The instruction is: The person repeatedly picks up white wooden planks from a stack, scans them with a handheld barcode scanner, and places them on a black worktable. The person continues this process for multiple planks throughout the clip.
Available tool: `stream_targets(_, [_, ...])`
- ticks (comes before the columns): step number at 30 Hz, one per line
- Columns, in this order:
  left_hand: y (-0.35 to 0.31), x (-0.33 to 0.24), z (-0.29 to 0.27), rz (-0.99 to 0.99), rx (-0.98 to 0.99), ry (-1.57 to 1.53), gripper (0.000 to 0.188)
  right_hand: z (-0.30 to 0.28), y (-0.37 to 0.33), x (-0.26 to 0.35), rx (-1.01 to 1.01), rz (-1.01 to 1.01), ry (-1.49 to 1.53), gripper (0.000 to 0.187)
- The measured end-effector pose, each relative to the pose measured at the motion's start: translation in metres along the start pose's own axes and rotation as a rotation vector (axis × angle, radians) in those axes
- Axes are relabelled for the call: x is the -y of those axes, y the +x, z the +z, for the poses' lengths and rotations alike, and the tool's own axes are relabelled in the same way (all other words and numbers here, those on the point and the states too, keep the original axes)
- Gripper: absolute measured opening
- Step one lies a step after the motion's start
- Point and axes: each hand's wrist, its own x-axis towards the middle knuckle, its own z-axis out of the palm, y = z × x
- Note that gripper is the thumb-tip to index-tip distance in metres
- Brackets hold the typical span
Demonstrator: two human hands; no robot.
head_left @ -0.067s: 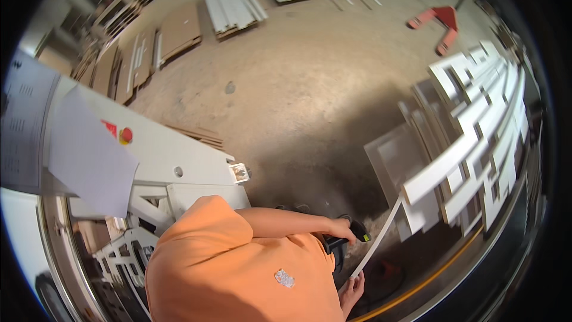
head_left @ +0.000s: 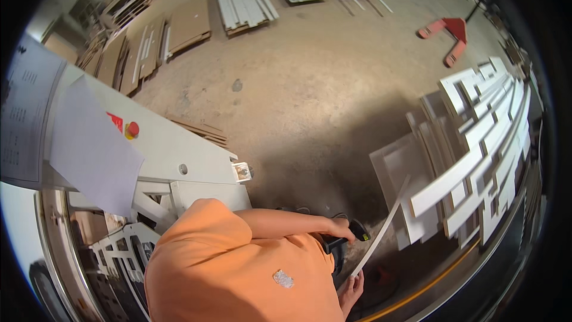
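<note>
Across the front of the orange shirt, my left hand (head_left: pixel 342 228) is closed around a black handheld scanner (head_left: pixel 359 231) with a small yellow-green label. Only the back of this hand shows well. Lower down, my right hand (head_left: pixel 352 290) grips the near end of a long, thin white strip (head_left: pixel 381 235). The strip slants up and away to the right, and its far end lies in front of a stack of white panels (head_left: pixel 447 182). I cannot tell whether the strip touches the stack.
On the left stands a pale machine (head_left: pixel 161 149) with a red stop button (head_left: pixel 131 130) and hanging paper sheets (head_left: pixel 95 149). Flat boards (head_left: pixel 247 6) lie on the floor at the back. A red pallet jack (head_left: pixel 456 30) is far right. A yellow line (head_left: pixel 426 286) runs below the stack.
The surroundings have shifted slightly right and down in the view. The strip's far end now reaches higher, past the nearest white panel's edge. Both hands keep their holds.
</note>
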Motion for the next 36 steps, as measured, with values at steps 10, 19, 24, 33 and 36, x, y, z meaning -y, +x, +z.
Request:
stream_targets(10, [-0.004,0.012,-0.207,0.081,-0.183,-0.343,0.041,0.136,0.128,-0.001,0.246,-0.132,-0.499,0.040])
stream_targets(19, [-0.077,0.016,-0.472,0.139,-0.503,-0.463,0.038,0.389,0.321,0.259,0.591,-0.658,-0.912,0.034])
stream_targets(24, [-0.166,0.056,-0.612,0.302,-0.805,-0.823,0.031,0.604,0.341,0.404,0.918,-0.923,-0.907,0.038])
stream_targets(33, [-0.324,0.207,-0.846,0.449,-1.099,-1.252,0.029,0.955,0.275,0.505,1.309,-1.252,-0.863,0.049])
stream_targets(36, [-0.367,0.243,-0.896,0.407,-1.173,-1.398,0.033,1.024,0.242,0.545,1.409,-1.242,-0.925,0.059])
